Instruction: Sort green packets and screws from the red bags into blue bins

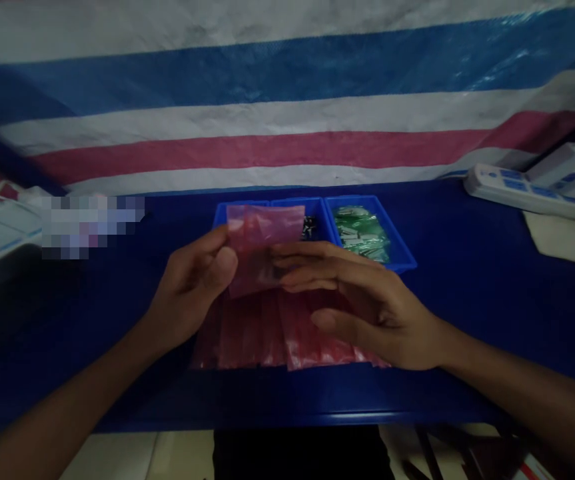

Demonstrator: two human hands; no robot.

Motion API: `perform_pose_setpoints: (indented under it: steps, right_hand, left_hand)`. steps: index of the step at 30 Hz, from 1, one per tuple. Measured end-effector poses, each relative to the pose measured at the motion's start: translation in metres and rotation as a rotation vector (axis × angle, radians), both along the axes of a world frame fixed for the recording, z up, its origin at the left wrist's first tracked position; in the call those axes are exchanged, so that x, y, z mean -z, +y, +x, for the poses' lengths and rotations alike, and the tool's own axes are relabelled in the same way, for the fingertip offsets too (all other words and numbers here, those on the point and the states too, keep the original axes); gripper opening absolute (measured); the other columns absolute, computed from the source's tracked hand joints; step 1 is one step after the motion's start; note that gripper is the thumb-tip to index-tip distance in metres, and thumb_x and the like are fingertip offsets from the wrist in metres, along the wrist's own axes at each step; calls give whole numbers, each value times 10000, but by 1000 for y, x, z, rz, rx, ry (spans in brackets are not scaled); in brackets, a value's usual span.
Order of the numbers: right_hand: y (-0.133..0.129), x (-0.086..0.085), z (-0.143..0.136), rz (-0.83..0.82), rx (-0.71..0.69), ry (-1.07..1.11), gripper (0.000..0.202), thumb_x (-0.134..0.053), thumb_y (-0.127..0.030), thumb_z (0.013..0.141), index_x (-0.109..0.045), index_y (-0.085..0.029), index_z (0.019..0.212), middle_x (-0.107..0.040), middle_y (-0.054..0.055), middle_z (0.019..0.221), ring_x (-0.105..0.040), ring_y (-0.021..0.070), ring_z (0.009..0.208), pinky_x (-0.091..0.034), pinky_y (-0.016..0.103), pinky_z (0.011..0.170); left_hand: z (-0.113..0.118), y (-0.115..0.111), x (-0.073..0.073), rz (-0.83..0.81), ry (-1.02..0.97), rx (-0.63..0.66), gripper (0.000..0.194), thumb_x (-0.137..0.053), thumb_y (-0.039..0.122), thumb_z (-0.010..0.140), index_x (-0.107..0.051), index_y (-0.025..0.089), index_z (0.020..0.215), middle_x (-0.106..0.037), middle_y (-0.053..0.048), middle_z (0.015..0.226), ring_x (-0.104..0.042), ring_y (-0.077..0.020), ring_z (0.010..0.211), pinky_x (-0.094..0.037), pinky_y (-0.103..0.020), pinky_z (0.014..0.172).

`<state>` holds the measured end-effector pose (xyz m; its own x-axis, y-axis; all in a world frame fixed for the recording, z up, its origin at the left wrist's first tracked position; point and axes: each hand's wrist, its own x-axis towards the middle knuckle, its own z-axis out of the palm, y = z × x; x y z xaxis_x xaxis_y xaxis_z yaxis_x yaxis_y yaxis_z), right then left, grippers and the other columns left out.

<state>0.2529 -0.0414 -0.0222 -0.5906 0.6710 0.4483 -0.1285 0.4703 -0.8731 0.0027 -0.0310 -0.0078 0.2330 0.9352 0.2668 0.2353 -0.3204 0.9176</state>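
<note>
My left hand (192, 280) pinches the left edge of a translucent pink bag (262, 233), held up over the table. Something small and dark shows inside the bag, too blurred to make out. My right hand (367, 300) is at the bag's right side, fingers stretched toward it with the tips touching or just in front of its lower right, thumb apart. Beneath both hands several pink bags (252, 340) lie in an overlapping row on the blue table. Just behind stand blue trays: the middle tray (320, 208) has small dark metal parts, the right tray (401, 250) green bags with pale pieces.
A white power strip (512, 187) lies at the back right, with a pale flat item (567, 237) in front of it. White items (12, 220) sit at the left. A striped sheet (267, 73) hangs behind the blue table (132, 373).
</note>
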Motion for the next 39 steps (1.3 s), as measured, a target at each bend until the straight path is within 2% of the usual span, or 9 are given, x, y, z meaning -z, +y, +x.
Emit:
perform_pose_setpoints:
  steps: [4, 8, 10, 17, 23, 27, 30, 34, 39]
  right_hand:
    - [3, 4, 0, 50, 153, 41, 257, -664, -151, 1013, -754, -276, 1218, -687, 83, 1396, -595, 250, 1407, -620, 418, 1061]
    - [9, 7, 1, -1, 372, 113, 161, -652, -163, 997, -782, -255, 1016, -748, 69, 1117, -711, 222, 1081, -644, 325, 755]
    - [11, 7, 1, -22, 432, 134, 158, -648, -149, 979, -772, -244, 953, -737, 55, 1018, -705, 196, 949, -599, 283, 636]
    - [9, 9, -2, -14, 469, 99, 123, -646, -158, 970, -749, -224, 976, -707, 35, 946, -678, 155, 788, -558, 266, 580]
    - [1, 5, -10, -105, 457, 72, 254, -860, -325, 890, -741, -238, 1097, -736, -13, 848, -699, 129, 683, -538, 219, 503]
    - [-1, 1, -5, 161, 592, 15, 19, -801, -259, 950, -805, -267, 966, -784, -1, 824, -725, 168, 709, -589, 316, 654]
    - [-1, -1, -2, 256, 669, 25, 91, -763, -235, 973, -828, -297, 988, -791, 10, 872, -735, 197, 763, -597, 361, 692]
    - [0, 0, -2, 0, 631, 114, 73, -770, -292, 982, -824, -298, 1032, -752, -15, 725, -686, 156, 513, -604, 325, 550]
    - [-1, 3, -8, -390, 381, 203, 248, -809, -459, 943, -693, -250, 1010, -673, -54, 688, -742, 159, 601, -705, 309, 623]
  left_hand:
    - [-5, 9, -5, 155, 104, -156, 430, -788, 438, 932, -735, 228, 1303, -809, -15, 983, -738, -155, 829, -607, -199, 723]
    - [-19, 29, -4, 142, 45, -299, 915, -915, 371, 815, -467, 254, 1603, -722, 60, 775, -620, -87, 654, -547, -145, 623]
    - [-26, 37, -1, 116, 23, -298, 993, -978, 390, 733, -487, 269, 1588, -657, 88, 703, -566, -67, 606, -530, -131, 602]
    - [-21, 35, 0, 78, -205, -308, 547, -958, 491, 742, -791, 326, 1236, -785, 36, 1257, -741, -186, 1084, -636, -221, 921]
    - [6, 6, 1, 138, -93, -239, 681, -948, 397, 765, -701, 325, 1395, -817, -8, 1077, -783, -229, 1011, -686, -261, 783]
    - [6, -1, 5, 106, -75, -187, 516, -934, 385, 787, -763, 330, 1271, -809, 1, 1054, -778, -188, 859, -671, -253, 735]
    - [3, 1, 5, 74, -96, -125, 346, -904, 388, 821, -800, 304, 1140, -805, -2, 979, -777, -192, 841, -673, -271, 754]
    - [3, 2, 3, -33, -174, -21, 277, -892, 395, 839, -796, 273, 1068, -799, -7, 920, -772, -187, 772, -676, -277, 720]
    - [3, 1, -2, -217, -191, 185, 452, -861, 571, 839, -777, 197, 1079, -808, -107, 1010, -790, -248, 839, -676, -303, 716]
